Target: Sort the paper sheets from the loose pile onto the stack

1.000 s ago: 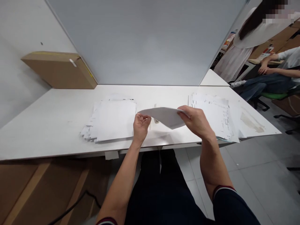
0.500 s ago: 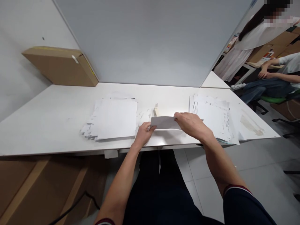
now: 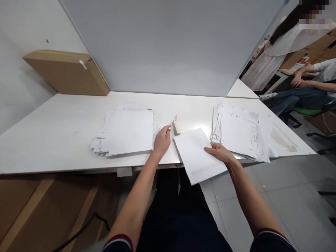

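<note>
White sheets of paper (image 3: pixel 198 154) lie tilted in my right hand (image 3: pixel 219 151), the thumb on top at their right edge. Their near corner hangs past the front edge of the table. My left hand (image 3: pixel 162 140) holds nothing; its index finger stretches forward while the other fingers curl loosely. Just right of that fingertip lies a small cream stapler (image 3: pixel 176 126) on the table, close to the far edge of the sheets. How many sheets I hold cannot be told.
A paper stack (image 3: pixel 131 131) stands left on the white table (image 3: pixel 65 140), another printed stack (image 3: pixel 240 133) right. A grey panel (image 3: pixel 170 45) rises behind, with a cardboard box (image 3: pixel 68 73) beside it. Two people are at the far right; one sits, hands (image 3: pixel 297 79) together.
My left hand has let go of the paper and moved forward near the stapler. My right hand has lowered the sheets from upright to nearly flat, turned, and nearer to me.
</note>
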Motion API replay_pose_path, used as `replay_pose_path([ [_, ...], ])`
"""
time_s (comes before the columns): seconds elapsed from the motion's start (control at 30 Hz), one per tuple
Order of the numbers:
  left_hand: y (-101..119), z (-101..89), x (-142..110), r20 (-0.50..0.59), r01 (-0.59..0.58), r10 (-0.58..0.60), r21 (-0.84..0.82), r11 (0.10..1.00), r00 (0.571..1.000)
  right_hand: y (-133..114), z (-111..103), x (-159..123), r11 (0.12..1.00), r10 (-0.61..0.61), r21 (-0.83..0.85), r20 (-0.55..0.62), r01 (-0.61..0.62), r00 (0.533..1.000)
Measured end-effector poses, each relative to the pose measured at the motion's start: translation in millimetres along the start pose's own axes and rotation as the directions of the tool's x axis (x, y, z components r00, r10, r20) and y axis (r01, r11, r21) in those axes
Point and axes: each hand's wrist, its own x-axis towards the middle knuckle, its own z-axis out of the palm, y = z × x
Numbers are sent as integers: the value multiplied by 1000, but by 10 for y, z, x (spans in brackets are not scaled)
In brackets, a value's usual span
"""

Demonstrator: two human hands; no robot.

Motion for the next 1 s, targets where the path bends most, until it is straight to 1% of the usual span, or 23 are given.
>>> replay_pose_path([
  [0.07,-26,41,-12,27,-78,75,145,986,997,53,-11,7,999,3,34,-31,-2,1000],
  [0.1,-26,48,-23,44,-114,108,189,975,993,59,-17,5,999,7,40,-40,-6,999],
  [0.17,-17,45,-44,86,-175,159,234,956,984,53,-26,3,999,20,49,-51,-18,998],
  [0.23,-11,34,-57,132,-211,181,262,942,974,47,-26,14,998,23,68,-66,-19,998],
  [0.33,-23,29,-58,185,-220,168,310,925,968,52,-11,45,996,21,92,-92,-12,996],
  [0.4,-37,36,-55,199,-216,156,331,918,968,55,3,64,995,24,98,-105,-14,994],
  [0.63,-61,61,-51,206,-214,149,344,914,967,20,34,75,995,46,90,-120,-36,992],
  [0.9,-7,49,-67,234,-241,155,400,884,960,42,47,93,998,19,58,-115,-12,993],
  [1.0,-2,43,-70,232,-241,158,396,886,960,40,43,85,998,13,68,-127,-4,992],
])
